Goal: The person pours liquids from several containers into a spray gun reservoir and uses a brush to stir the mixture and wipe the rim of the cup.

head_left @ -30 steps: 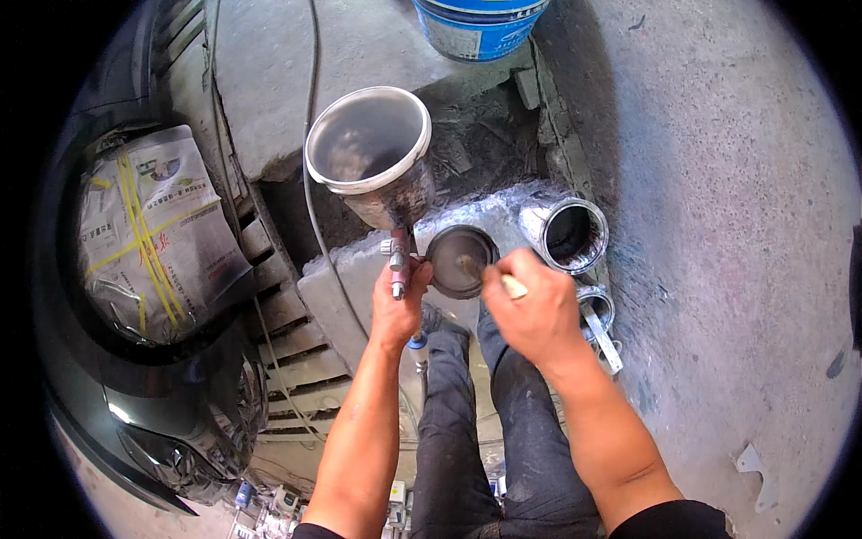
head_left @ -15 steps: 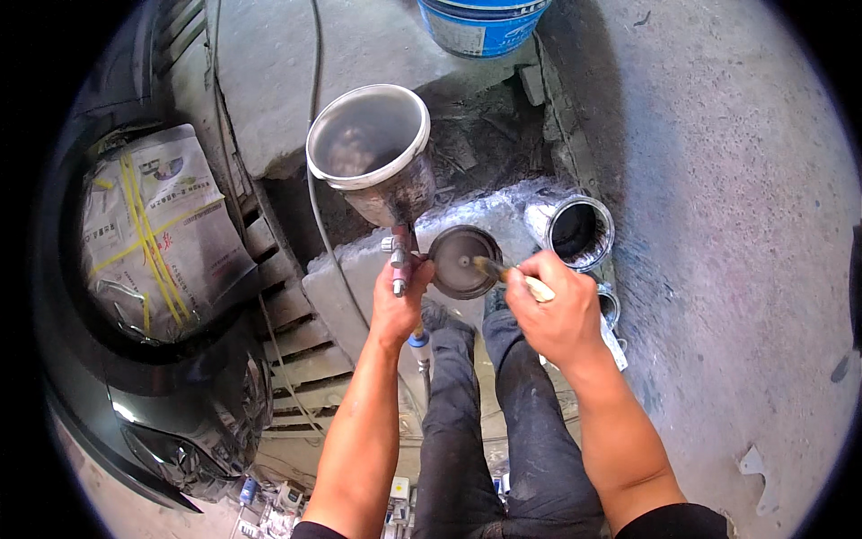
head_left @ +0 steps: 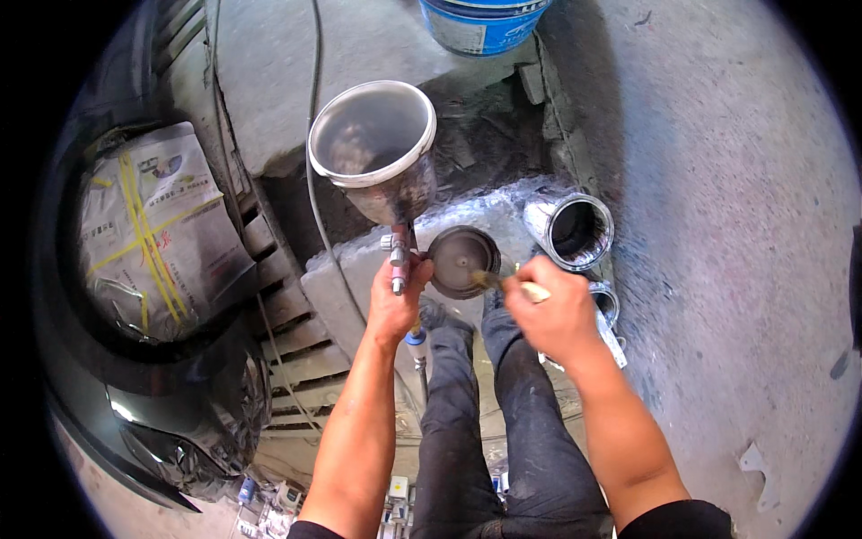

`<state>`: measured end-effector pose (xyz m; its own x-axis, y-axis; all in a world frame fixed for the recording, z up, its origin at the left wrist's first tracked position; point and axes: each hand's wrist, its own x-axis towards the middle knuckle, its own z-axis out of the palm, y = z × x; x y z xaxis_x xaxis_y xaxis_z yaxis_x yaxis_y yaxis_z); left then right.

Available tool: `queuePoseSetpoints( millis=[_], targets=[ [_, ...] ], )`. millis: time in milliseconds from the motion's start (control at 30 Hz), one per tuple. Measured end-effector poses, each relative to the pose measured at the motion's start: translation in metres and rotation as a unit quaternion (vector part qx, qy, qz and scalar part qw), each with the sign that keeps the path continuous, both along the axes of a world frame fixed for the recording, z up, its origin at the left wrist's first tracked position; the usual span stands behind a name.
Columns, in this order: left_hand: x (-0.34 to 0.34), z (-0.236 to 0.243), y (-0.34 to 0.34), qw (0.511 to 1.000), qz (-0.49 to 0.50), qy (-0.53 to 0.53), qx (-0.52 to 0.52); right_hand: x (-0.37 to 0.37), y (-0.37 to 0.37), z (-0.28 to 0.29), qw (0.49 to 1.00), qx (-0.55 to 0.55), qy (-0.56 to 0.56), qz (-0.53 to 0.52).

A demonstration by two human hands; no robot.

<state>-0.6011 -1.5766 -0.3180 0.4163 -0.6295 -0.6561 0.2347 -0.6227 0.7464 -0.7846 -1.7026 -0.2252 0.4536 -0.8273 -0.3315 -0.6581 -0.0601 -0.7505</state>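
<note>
My left hand [head_left: 398, 301] is closed around a paint spray gun [head_left: 400, 247], whose grey cup [head_left: 377, 184] stands uncovered on top, its mouth tilted toward me. A round dark lid [head_left: 460, 259] sits beside that hand's fingertips, inner face up; the fingers seem to pinch its rim, though the contact is partly hidden. My right hand [head_left: 555, 305] grips a paintbrush [head_left: 532, 289] by its pale handle. The bristles reach the lid's lower right inner edge. An air hose fitting [head_left: 416, 341] hangs below the gun.
An open metal tin [head_left: 582, 232] lies tilted to the right, with a smaller can [head_left: 605, 305] below it. A blue bucket [head_left: 485, 25] stands beyond. At left are a dark car bumper [head_left: 171, 395], a paper-covered panel [head_left: 153, 234] and a slatted grate [head_left: 301, 359]. A hose [head_left: 314, 193] crosses the floor.
The brush tip has moved from near the lid's middle to its lower right edge, with my right hand shifting slightly. My left hand and the spray gun have barely moved.
</note>
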Motion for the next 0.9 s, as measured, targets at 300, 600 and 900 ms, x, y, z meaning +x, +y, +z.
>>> queuePoseSetpoints(
  millis=[300,600,900],
  targets=[
    [0.004,0.002,-0.001,1.0,-0.005,0.018,-0.007,0.004,-0.002,-0.001,0.997,0.027,0.021,0.062],
    [-0.002,-0.003,-0.004,1.0,-0.017,0.001,-0.002,0.015,0.001,0.0,0.993,-0.026,0.007,0.111],
    [0.0,0.003,-0.011,1.0,-0.016,0.007,0.015,0.018,0.001,-0.001,0.985,-0.07,-0.076,0.137]
  ],
)
